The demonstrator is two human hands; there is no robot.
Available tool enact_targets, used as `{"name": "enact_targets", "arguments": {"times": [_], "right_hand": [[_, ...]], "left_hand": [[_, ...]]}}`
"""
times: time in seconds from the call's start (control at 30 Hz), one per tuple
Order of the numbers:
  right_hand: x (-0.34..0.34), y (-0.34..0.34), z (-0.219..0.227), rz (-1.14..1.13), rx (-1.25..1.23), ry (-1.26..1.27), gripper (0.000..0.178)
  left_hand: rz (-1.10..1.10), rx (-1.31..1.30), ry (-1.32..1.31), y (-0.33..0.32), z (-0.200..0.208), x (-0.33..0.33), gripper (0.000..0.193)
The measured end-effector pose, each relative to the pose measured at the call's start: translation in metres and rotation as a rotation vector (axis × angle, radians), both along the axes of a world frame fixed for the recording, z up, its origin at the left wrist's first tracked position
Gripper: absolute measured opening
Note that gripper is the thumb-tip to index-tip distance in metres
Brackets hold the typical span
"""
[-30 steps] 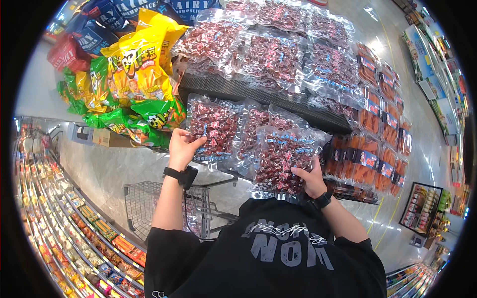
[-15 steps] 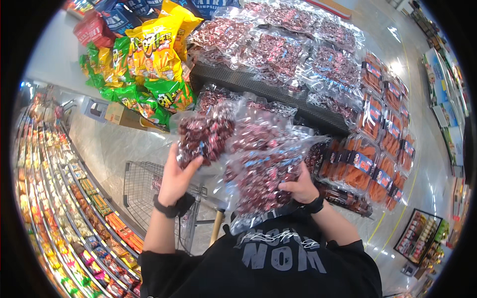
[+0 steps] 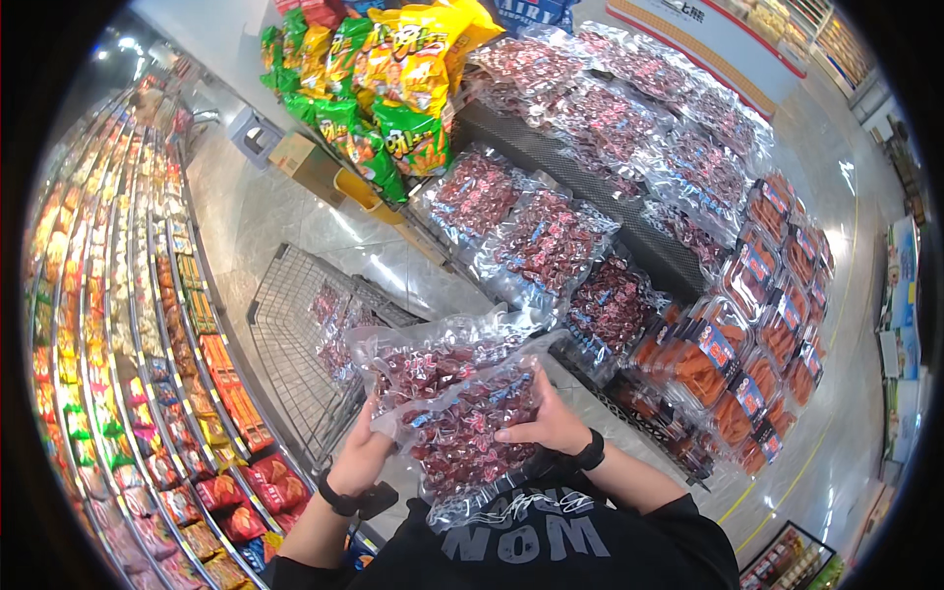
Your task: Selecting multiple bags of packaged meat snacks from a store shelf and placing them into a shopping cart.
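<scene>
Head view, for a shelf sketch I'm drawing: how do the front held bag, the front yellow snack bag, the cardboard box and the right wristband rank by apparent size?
1. Front held bag
2. Front yellow snack bag
3. Cardboard box
4. Right wristband

This ranks apparent size only; the held bag looks closer.

Supermarket, snack section

Shop floor, clearly. Long shelves [image 3: 183, 339] of bright packets curve down the left; wire shopping cart [image 3: 285, 305] beside a display stand [image 3: 580, 182]; identical snack bags [image 3: 413, 59] and plastic boxes [image 3: 723, 344] stacked in multiples.
</scene>
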State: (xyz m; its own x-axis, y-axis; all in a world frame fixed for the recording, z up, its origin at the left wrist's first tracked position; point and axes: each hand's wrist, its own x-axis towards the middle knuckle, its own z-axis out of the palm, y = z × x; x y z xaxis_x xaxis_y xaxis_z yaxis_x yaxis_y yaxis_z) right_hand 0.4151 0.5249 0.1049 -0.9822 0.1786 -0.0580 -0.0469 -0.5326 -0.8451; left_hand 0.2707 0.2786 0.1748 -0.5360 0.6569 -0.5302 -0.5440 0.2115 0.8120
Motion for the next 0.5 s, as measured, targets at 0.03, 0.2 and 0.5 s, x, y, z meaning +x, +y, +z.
{"name": "enact_targets", "arguments": {"times": [0.03,0.2,0.5], "right_hand": [[-0.001,-0.007,-0.002,0.013,0.008,-0.003,0.096],[-0.033,-0.044,0.001,0.103,0.098,-0.117,0.094],[-0.164,-0.12,0.04,0.452,0.258,-0.182,0.109]], "left_hand": [[0.119,0.041,-0.2,-0.012,-0.003,0.003,0.067],[-0.109,0.01,0.033,-0.041,0.0,-0.007,0.102],[0.341,0.039,-0.055,-0.14,-0.022,-0.081,0.067]]}}
